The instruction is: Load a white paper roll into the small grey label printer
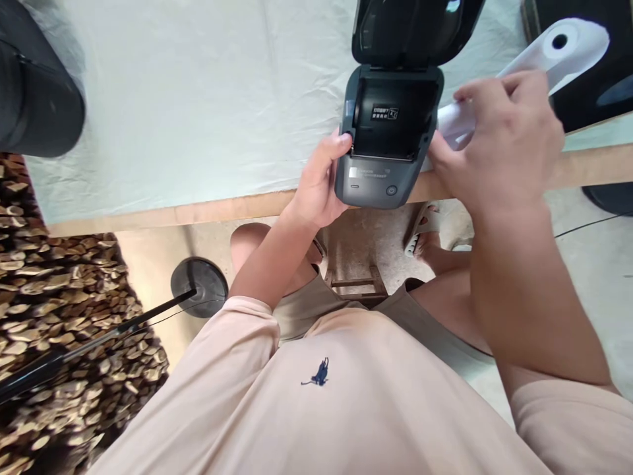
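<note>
My left hand point(321, 178) holds a dark grey portable printer point(378, 171) by its left side, thumb on the rim of the bay. The printer's lid point(413, 33) is swung up, and the black bay inside shows a small white label and no paper. To the right, my right hand point(509, 135) is closed over a white paper roll point(576, 43) with a dark hole in its core end. Its fingers curl over the paper, which shows on both sides of the hand. The thumb is close to the printer's right edge; whether it touches is unclear.
A pale plastic sheet point(188, 99) covers the table with a wooden front edge point(222, 210). A black cylindrical bag or case point(39, 86) stands at left, a dark object point(598, 86) at right. Below are a round stand base point(198, 287), stacked firewood point(59, 316) and a wooden stool point(356, 284).
</note>
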The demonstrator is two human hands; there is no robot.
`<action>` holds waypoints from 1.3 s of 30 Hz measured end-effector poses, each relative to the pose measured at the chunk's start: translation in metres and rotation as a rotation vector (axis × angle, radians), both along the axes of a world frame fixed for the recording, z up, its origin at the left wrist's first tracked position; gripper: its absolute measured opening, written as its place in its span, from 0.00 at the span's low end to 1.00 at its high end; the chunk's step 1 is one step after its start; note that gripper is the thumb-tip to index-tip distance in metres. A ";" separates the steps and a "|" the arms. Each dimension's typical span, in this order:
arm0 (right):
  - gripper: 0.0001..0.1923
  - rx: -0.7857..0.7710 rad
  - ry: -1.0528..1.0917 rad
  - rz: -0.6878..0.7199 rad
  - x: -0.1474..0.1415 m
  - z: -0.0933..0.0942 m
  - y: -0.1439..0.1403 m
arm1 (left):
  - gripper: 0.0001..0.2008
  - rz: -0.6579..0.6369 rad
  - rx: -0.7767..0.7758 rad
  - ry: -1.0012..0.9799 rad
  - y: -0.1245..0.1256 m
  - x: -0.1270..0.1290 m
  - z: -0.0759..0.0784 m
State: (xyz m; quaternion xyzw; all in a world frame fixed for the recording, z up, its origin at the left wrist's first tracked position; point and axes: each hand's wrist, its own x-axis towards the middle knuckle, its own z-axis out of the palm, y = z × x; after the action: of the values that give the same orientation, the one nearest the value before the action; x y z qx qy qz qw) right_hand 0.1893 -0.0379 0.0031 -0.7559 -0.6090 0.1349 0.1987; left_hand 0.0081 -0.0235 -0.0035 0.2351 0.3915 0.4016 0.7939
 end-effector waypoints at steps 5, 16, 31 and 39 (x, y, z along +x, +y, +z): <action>0.21 -0.063 -0.122 -0.046 0.006 -0.005 0.005 | 0.16 -0.096 0.116 -0.150 0.001 0.001 0.003; 0.25 -0.176 1.331 -0.164 0.011 0.001 0.011 | 0.16 -0.083 0.099 -0.164 0.002 0.001 0.004; 0.12 0.088 1.325 -0.095 0.000 0.002 0.011 | 0.17 -0.089 0.115 -0.138 0.001 0.000 0.001; 0.12 0.061 1.233 -0.046 0.000 -0.003 0.004 | 0.16 -0.085 0.101 -0.165 0.001 0.002 0.003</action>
State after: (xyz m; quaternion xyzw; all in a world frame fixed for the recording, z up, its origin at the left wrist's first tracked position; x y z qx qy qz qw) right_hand 0.1889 -0.0340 -0.0001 -0.5457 -0.3691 0.5252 0.5387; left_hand 0.0097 -0.0227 -0.0009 0.2572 0.2936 0.4049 0.8268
